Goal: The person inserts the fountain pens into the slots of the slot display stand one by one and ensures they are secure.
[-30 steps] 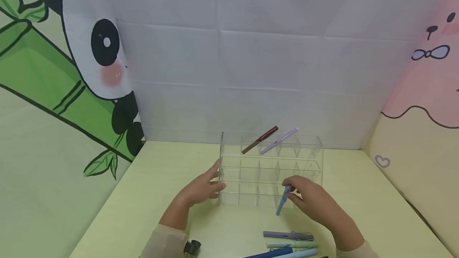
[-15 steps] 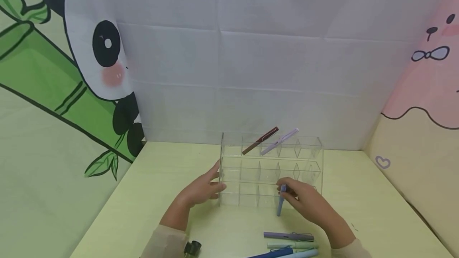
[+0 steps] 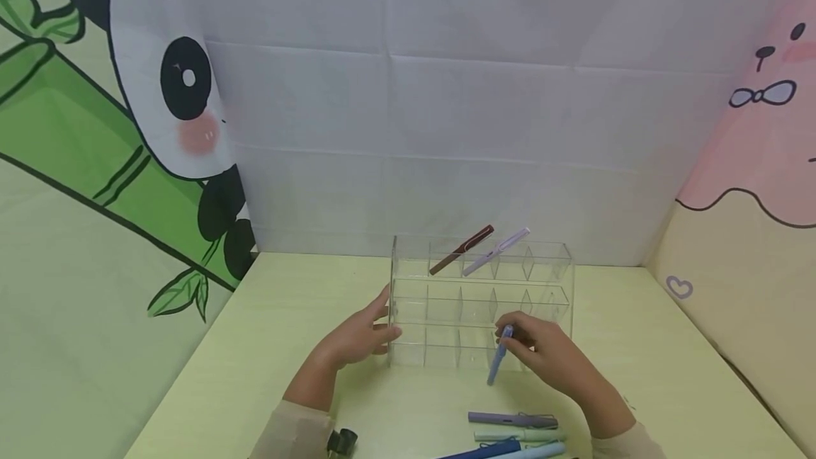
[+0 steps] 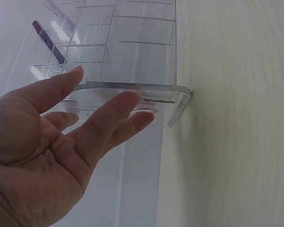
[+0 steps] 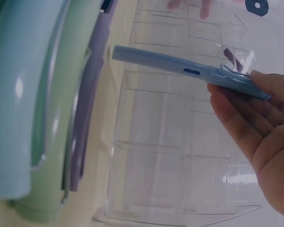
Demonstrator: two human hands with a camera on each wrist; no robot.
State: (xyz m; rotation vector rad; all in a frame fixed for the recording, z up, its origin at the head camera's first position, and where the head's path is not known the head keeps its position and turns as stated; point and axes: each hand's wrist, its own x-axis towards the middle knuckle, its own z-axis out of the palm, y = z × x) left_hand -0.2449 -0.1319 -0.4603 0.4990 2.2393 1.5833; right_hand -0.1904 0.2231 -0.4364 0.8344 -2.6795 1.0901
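Observation:
A clear acrylic pen organizer (image 3: 411,312) with three tiers of compartments stands on the table. My left hand (image 3: 357,336) rests against its left side, fingers fairly straight, as the left wrist view (image 4: 61,137) also shows. At the front right of the organizer, my right hand (image 3: 548,353) pinches a blue pen (image 3: 499,360) by its clip end between thumb and fingers. The pen's other end slants down, in front of the lowest tier. In the right wrist view, the pen (image 5: 165,64) shows a small dark slot in its barrel.
In the top tier lean a dark brown pen (image 3: 460,251) and a lilac pen (image 3: 497,252). Several pens lie at the table's front: a purple one (image 3: 510,419), a green one (image 3: 518,435), a dark blue one (image 3: 481,451) and a light blue one (image 3: 532,451).
My right hand has shifted slightly left with the blue pen, and the pen's tilt has varied a little. My left hand stays against the organizer.

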